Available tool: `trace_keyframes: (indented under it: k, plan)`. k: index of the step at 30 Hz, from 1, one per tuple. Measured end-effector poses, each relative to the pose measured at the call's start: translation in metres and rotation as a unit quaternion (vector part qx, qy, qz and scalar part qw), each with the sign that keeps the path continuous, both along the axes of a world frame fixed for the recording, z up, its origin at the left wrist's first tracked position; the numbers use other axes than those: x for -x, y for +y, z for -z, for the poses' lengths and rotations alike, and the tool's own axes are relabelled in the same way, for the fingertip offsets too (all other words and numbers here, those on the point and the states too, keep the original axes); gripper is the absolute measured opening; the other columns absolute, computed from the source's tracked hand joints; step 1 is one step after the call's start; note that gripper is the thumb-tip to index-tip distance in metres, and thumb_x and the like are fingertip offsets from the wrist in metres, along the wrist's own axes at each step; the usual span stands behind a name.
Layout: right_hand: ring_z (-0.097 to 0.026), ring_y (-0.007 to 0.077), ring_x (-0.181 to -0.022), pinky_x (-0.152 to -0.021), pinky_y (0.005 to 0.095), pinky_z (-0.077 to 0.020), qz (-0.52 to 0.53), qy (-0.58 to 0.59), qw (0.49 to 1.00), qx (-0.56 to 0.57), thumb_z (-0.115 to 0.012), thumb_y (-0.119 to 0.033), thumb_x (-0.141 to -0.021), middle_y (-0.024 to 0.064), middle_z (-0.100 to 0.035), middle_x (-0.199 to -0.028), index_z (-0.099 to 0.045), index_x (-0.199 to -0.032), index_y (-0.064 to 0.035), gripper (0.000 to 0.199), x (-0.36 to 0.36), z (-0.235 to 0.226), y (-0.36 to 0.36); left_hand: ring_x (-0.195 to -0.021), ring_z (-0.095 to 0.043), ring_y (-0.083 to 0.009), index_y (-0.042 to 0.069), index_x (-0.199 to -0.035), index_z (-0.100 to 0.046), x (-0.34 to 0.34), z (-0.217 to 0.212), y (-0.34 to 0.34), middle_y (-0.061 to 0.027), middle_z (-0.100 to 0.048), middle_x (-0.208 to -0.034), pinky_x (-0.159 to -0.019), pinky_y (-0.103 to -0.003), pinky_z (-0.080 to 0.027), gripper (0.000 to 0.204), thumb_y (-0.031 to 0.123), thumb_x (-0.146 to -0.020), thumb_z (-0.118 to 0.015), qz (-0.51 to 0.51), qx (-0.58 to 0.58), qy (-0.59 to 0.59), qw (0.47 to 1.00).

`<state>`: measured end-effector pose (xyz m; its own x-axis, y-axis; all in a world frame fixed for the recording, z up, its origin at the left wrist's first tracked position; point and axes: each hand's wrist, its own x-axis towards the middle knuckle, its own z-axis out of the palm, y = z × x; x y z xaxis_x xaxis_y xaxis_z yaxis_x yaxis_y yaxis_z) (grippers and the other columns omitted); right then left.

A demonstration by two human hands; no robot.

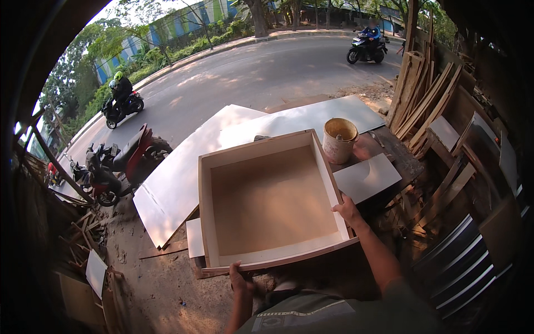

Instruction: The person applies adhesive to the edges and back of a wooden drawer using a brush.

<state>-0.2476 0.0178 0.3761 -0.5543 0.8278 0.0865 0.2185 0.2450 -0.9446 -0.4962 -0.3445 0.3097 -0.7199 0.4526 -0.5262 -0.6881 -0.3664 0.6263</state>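
Note:
A shallow wooden drawer box with a brown bottom panel and pale inner walls is tilted toward me above the worktable. My left hand grips its near edge, left of the middle, with the thumb over the rim. On the right side wall, close to the near right corner, my right hand is closed with its thumb on top. Fingers of both hands are partly hidden behind the wood. Nothing lies inside the drawer box.
White boards cover the worktable. A stained white bucket stands behind the drawer's right side, near a small white panel. Timber offcuts lean at right. A red motorbike is parked left; riders pass on the road.

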Motion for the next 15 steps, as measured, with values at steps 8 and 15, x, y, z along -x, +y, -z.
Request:
trace_keyframes:
  k: [8,15]
  plan:
    - [-0.065,0.0259,-0.105,-0.093,0.0337,-0.0508,-0.097,0.005,0.992,0.08,-0.065,-0.005,-0.073,0.016,-0.07,-0.115,-0.056,-0.135,0.0053,0.063,0.089,0.032,0.138,-0.099,-0.061,-0.0284,0.01,-0.109,-0.06,0.028,0.012,0.087,-0.0074,-0.06,-0.105,-0.093,-0.044,-0.054,0.039,0.032,-0.078,-0.07,-0.01,-0.024,-0.043,0.999]
    - [-0.064,0.0234,-0.11,-0.1,0.0339,-0.0483,-0.09,-0.005,0.994,0.055,-0.068,-0.005,-0.076,0.0137,-0.069,-0.12,-0.051,-0.141,0.0039,0.068,0.106,0.087,0.159,-0.11,-0.064,-0.0285,0.006,-0.123,-0.059,0.031,0.036,0.088,-0.0094,-0.064,-0.116,-0.1,-0.044,-0.053,0.049,0.033,-0.083,-0.073,-0.009,0.002,-0.043,0.999]
